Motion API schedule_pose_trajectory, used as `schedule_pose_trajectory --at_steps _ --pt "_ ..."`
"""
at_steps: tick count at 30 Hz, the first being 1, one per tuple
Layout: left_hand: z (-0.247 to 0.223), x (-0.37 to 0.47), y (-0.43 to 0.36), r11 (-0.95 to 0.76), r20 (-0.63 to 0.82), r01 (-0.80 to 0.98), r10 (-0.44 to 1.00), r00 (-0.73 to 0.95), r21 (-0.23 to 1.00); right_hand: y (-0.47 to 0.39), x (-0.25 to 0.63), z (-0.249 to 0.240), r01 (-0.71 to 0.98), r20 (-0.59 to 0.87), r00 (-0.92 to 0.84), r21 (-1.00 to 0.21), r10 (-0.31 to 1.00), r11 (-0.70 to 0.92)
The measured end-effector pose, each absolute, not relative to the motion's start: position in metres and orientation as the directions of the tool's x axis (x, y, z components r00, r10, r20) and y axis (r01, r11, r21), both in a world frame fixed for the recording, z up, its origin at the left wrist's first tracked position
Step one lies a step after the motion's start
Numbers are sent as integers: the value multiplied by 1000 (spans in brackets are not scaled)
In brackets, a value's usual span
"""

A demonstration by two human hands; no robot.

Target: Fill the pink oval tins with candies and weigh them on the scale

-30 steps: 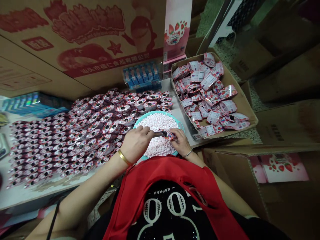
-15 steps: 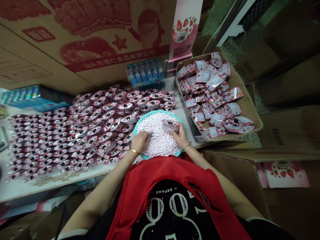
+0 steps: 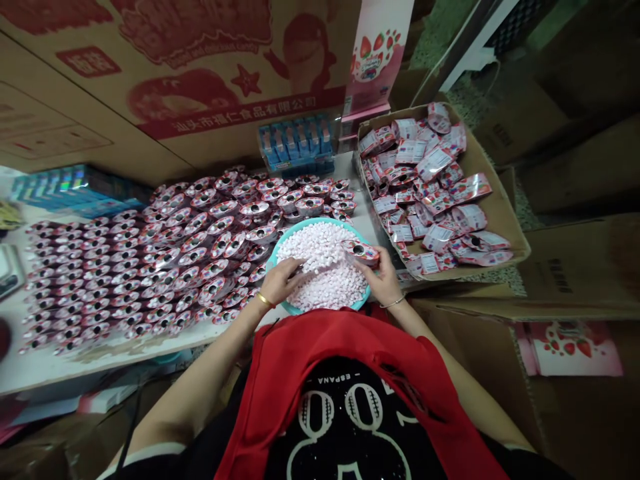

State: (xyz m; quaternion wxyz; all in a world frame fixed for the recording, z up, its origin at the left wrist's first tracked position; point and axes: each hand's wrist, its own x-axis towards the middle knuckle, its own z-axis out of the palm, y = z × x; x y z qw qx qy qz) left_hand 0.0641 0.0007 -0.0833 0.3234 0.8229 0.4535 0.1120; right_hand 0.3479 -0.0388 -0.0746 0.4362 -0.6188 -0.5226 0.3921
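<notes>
Our hands are apart over a bowl: our right hand (image 3: 386,277) is closed on the side of a small pink-and-red packet (image 3: 361,252), and our left hand (image 3: 281,281) has its fingers bent at the left side of the bowl; we cannot tell if they grip something. Along the far side we see big cardboard boxes (image 3: 180,40) with red printing, and before them a pale table (image 3: 125,353). Across its left and middle we have rows of standing packets (image 3: 200,240), many with a dark opening at the top. At the right lies a shallow open carton (image 3: 493,217) holding a loose pile of packets (image 3: 434,163) at various angles. Between the rows and the carton is our round turquoise bowl (image 3: 295,309), at the near side of the table, just beyond our red garment (image 3: 335,340). We see blue packs (image 3: 75,190) at the far left and more blue packs (image 3: 297,143) beyond the bowl. Our held packet is above the right part of the bowl, on its side facing the carton. Smallest are the whitish-pink pellets (image 3: 330,283) that fill the bowl, heaped toward its far side with a groove across the middle.
</notes>
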Motion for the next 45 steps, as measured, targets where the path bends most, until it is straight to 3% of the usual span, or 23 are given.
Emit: schedule_pose_trajectory --at_steps 7,15,20,25,31,33,36,39,43,45 --pt "-19 69 17 -523 -15 634 765 644 569 -42 352 -68 553 112 25 -829 993 80" --pt "47 107 24 -716 -176 693 673 718 87 -39 330 -66 519 182 -89 -830 979 202" --pt "68 125 20 -722 -194 690 685 703 -48 -39 326 -71 472 169 -69 -863 983 181" --pt "68 110 22 -698 -162 714 699 697 58 -42 325 -79 379 87 -19 -921 996 88" --pt "32 85 15 -451 11 728 853 521 517 -42 322 -70 217 -19 -78 -976 997 -2" --pt "19 88 7 -456 43 664 841 540 592 -40 315 -63 175 -49 -189 -984 981 -15" --pt "5 92 -5 -495 -8 631 783 622 597 -38 300 -56 113 -36 -351 -994 936 4" --pt "-1 76 -16 -463 -56 665 796 603 586 -38 288 -54 116 -34 -396 -993 918 13" --pt "-7 24 -33 -262 16 777 951 309 572 -36 288 -54 227 -83 -319 -974 944 -9" --pt "-16 -3 -38 -117 14 862 992 126 493 -32 293 -53 250 -100 -288 -968 952 -27"
